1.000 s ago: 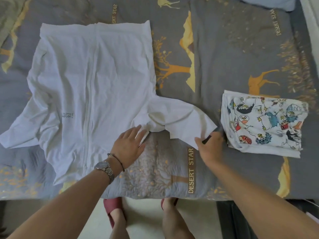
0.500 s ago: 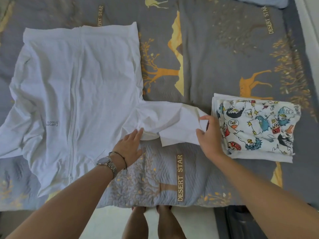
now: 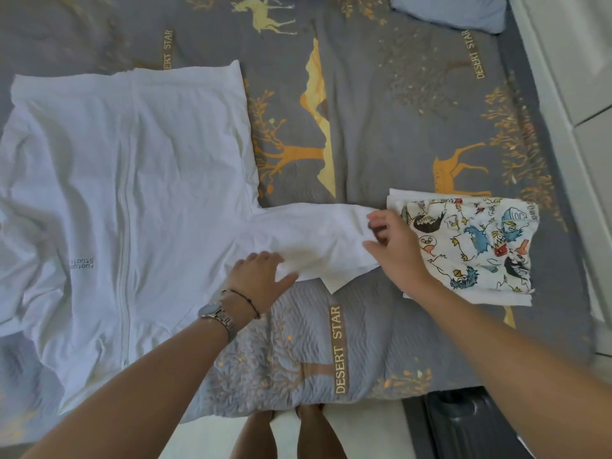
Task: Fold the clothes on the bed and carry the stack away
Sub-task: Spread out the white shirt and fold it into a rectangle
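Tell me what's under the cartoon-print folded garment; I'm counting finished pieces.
Under the cartoon-print garment white fabric edges stick out along its near and left sides, over the grey bedspread. Whether that is a separate piece or the same garment's lining is covered.

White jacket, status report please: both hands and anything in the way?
Left hand flat on white jacket near armpit. Right hand pinches sleeve end. Jacket spread, unfolded. Folded cartoon-print garment beside sleeve end.
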Action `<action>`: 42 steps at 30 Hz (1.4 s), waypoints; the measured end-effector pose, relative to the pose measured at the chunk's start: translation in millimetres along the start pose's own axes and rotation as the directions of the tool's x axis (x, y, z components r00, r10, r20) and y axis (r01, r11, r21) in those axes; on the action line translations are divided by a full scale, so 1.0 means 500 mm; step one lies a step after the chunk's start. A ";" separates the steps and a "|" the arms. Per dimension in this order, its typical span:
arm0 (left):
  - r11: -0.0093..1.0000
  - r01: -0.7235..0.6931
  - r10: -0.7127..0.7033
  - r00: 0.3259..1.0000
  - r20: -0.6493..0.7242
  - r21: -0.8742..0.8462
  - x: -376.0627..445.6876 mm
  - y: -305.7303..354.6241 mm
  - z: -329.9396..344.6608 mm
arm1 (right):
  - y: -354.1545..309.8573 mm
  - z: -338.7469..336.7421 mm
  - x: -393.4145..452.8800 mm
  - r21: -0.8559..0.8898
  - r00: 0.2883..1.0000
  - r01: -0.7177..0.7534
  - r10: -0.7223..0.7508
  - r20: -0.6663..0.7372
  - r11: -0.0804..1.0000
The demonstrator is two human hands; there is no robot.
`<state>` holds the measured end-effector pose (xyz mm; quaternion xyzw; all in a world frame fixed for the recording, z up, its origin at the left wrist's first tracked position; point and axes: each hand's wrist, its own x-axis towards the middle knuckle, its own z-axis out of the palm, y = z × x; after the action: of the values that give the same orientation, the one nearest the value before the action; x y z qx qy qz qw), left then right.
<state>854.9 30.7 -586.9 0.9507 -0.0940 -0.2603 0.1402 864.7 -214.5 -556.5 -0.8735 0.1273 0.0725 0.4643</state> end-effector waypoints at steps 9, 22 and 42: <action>0.674 0.248 -0.236 0.965 0.115 -0.696 0.070 0.096 -0.006 | -0.010 0.095 -0.058 0.184 0.955 -0.007 -0.048 0.292 0.983; 0.925 0.189 -0.174 0.982 0.075 -0.330 0.107 0.148 0.026 | 0.059 0.030 -0.006 -0.078 0.996 -0.060 0.054 -0.073 0.995; 0.655 0.498 -0.659 0.744 -0.108 -0.568 0.076 -0.152 -0.003 | 0.016 0.181 -0.005 0.154 0.940 -0.329 0.308 0.145 0.932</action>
<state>895.8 93.2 -627.6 0.8861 0.3121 -0.1567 0.3046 859.2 -143.4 -612.7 -0.7911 0.2455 0.1869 0.5282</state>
